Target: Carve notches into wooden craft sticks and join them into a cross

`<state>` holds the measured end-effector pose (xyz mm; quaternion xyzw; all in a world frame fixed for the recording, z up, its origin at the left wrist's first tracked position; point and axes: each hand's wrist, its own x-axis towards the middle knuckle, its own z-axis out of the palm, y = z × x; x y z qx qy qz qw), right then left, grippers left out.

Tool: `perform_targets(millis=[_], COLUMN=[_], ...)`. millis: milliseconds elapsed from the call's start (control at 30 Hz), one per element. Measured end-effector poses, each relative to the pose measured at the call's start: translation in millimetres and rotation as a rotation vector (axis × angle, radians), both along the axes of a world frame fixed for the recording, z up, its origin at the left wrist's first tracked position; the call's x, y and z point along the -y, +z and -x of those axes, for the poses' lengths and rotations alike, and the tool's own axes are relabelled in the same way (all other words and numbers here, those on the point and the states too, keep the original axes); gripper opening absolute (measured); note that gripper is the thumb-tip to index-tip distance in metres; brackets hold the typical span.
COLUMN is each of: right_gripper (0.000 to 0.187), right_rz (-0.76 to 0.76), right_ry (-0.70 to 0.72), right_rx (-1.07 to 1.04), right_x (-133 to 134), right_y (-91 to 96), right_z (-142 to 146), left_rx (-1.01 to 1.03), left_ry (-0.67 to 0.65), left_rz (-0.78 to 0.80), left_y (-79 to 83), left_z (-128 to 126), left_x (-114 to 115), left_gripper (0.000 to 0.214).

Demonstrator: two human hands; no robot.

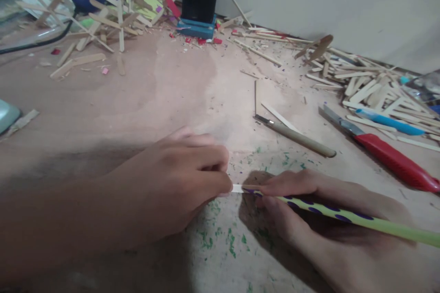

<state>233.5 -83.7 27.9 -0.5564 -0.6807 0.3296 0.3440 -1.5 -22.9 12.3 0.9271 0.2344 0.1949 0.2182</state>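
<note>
**A:** Where is the small pale flat strip?

**B:** On the scuffed pinkish-brown table top, low in the middle of the view, between the two hands. Only a short end shows, poking out from the left hand toward the right.

**A:** How is it gripped?

**B:** The left fingers are curled in tight, with thumb and forefinger tips pinched on the strip's left end. The rest of it is hidden beneath them.

**A:** And the right hand?

**B:** It is closed round a light green pencil with purple dots, held low near the point. The point meets the strip's bare end, just beside the left fingertips. The shaft runs off the right edge.

**A:** What lies around?

**B:** Beyond the right hand, well apart, is a thin wooden-handled tool with a metal tip. Farther right is a red-handled utility knife. A heap of pale wooden craft sticks lies behind the knife.
</note>
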Motion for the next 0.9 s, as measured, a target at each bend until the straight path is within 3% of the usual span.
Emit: perform_targets(millis=[400,700,900], right_gripper=[0.018,0.012,0.015], right_rz=[-0.02,-0.002,0.004], right_ry=[0.002,-0.009,-0.001], right_rx=[-0.072,-0.111,-0.024], right_x=[2.4,0.4,1.0], right_y=[-5.2,-4.2,-2.0], right_z=[-2.0,2.0,1.0], left_rx=[-0.023,-0.015,0.006], left_ry=[-0.013,-0.01,-0.014], left_rz=[0.032,0.032,0.039], left_y=[4.8,4.2,4.4], left_z=[-0.5,-1.8,-0.3], left_x=[-0.5,-1.1,1.2], left_gripper=[0.033,0.036,0.035])
